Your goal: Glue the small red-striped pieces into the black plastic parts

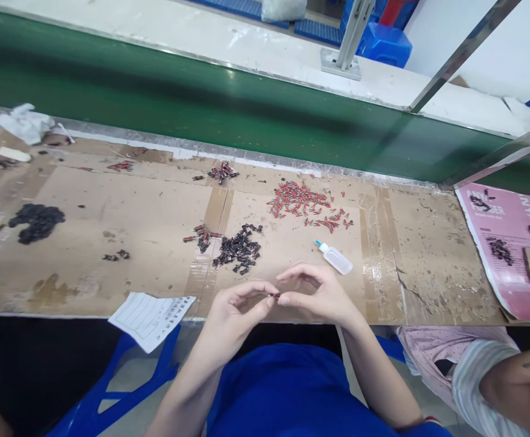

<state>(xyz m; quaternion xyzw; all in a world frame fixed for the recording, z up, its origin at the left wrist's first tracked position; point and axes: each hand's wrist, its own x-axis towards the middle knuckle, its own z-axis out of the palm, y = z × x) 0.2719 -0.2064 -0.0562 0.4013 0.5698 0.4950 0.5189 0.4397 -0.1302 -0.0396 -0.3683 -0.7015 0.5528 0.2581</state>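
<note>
Just above the near table edge, my left hand pinches a tiny dark reddish part between thumb and forefinger. My right hand meets it from the other side, thumb tip at the same part and fingers curled over; the part's kind is too small to make out. Beyond my hands lies a heap of small black parts, with a small cluster of red and black parts beside it. Farther back spreads a pile of small red parts. A clear squeeze bottle with a blue tip lies right of them.
Cardboard covers the table. A paper sheet overhangs the near edge. At left is a pile of black pieces. A green belt runs behind. A co-worker's arm is at right, near a pink sheet.
</note>
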